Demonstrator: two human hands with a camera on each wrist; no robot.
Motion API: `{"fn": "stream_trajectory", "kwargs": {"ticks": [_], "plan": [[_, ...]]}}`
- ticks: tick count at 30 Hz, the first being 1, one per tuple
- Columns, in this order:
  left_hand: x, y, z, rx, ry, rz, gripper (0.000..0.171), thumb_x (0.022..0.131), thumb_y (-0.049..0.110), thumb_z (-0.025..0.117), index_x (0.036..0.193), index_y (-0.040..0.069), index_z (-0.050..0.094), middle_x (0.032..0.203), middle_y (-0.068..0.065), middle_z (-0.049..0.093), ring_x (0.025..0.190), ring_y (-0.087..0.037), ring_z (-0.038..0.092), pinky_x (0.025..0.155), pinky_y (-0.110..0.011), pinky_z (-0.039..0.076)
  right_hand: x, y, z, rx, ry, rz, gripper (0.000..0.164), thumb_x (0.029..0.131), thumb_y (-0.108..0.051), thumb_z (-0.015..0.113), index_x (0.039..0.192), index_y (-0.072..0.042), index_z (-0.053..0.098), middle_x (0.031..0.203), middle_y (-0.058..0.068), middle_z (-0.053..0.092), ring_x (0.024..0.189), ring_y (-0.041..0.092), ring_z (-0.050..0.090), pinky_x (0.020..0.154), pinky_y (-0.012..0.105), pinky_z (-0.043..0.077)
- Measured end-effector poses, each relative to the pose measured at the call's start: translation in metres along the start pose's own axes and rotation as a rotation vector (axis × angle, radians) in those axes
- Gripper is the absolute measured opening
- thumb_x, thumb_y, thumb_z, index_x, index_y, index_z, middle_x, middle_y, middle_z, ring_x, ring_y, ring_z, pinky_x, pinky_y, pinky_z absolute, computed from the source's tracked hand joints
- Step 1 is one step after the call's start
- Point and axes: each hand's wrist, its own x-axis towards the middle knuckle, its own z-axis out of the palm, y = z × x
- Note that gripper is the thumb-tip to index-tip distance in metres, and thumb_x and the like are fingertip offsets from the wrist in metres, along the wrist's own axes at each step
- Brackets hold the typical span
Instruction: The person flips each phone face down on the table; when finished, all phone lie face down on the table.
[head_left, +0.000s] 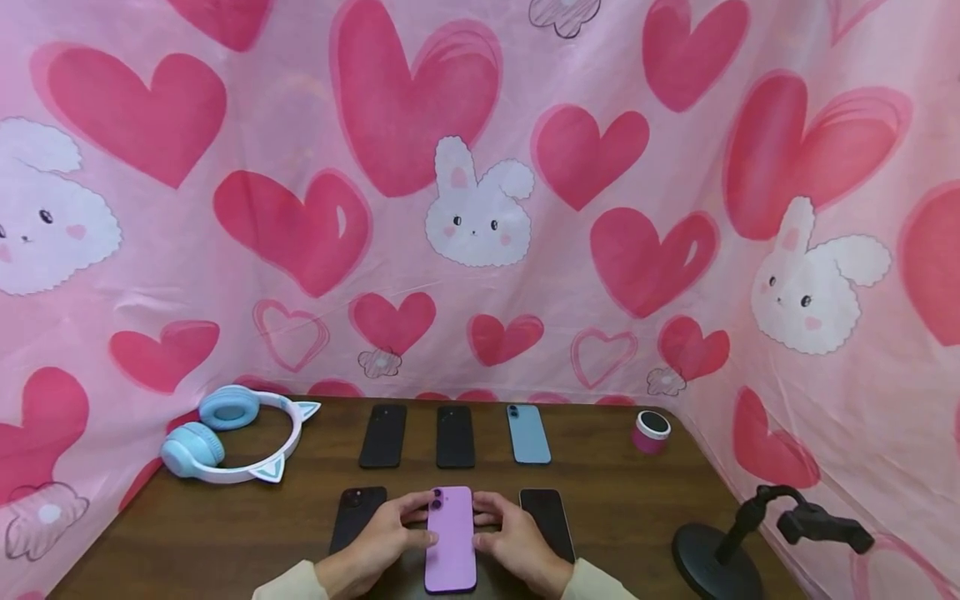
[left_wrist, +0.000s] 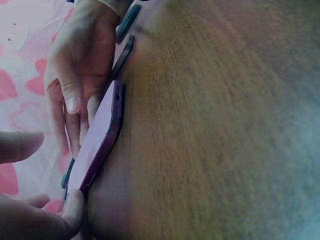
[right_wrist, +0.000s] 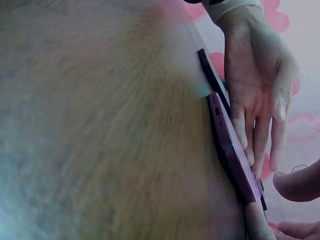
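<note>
A pink-purple smartphone (head_left: 451, 542) lies back up at the front middle of the table, its camera end away from me. At its left edge is my left hand (head_left: 386, 537), whose fingertips touch the phone's side. My right hand (head_left: 521, 546) is at the opposite edge, fingers extended along it. Both wrist views show the thumbs standing off the phone, as with the left thumb (left_wrist: 22, 146). Partly behind my left hand lies a black phone (head_left: 352, 517). Another dark phone (head_left: 551, 521) lies beside my right hand. Whether the pink phone is slightly raised, I cannot tell.
Along the back lie two black phones (head_left: 382, 436) (head_left: 455, 436) and a light blue phone (head_left: 530, 435). Cat-ear headphones (head_left: 279, 454) are at the back left. A pink jar (head_left: 649, 433) with a dark top stands back right, a black stand (head_left: 716, 565) front right.
</note>
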Motion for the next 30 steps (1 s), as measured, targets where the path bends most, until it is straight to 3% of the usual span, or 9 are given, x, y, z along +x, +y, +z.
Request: {"fn": "stream_trajectory", "kwargs": {"ticks": [11, 19, 30], "plan": [[0.002, -0.001, 0.0, 0.011, 0.021, 0.036, 0.077, 0.086, 0.005, 0.075, 0.148, -0.017, 0.035, 0.149, -0.033, 0.047, 0.128, -0.038, 0.055, 0.103, -0.045, 0.05, 0.001, -0.001, 0.005, -0.007, -0.016, -0.006, 0.055, 0.084, -0.004, 0.073, 0.136, -0.001, 0.057, 0.124, 0.014, 0.069, 0.113, 0.028, 0.066, 0.083, 0.03, 0.057], [0.004, 0.003, 0.0, 0.031, 0.05, -0.011, 0.081, 0.085, 0.006, 0.076, 0.149, -0.018, 0.032, 0.154, -0.035, 0.04, 0.129, -0.038, 0.054, 0.109, -0.058, 0.044, 0.001, -0.003, 0.005, -0.011, -0.012, -0.007, 0.059, 0.085, -0.006, 0.072, 0.14, 0.002, 0.053, 0.134, 0.018, 0.064, 0.118, 0.032, 0.065, 0.091, 0.043, 0.058], [-0.002, 0.005, 0.013, 0.11, 0.153, 0.026, 0.079, 0.081, 0.004, 0.075, 0.147, -0.018, 0.037, 0.147, -0.034, 0.048, 0.124, -0.036, 0.059, 0.105, -0.052, 0.049, -0.003, -0.002, -0.002, 0.003, -0.002, -0.025, 0.06, 0.085, -0.005, 0.072, 0.14, 0.003, 0.05, 0.136, 0.021, 0.061, 0.121, 0.035, 0.063, 0.095, 0.044, 0.056]]}}
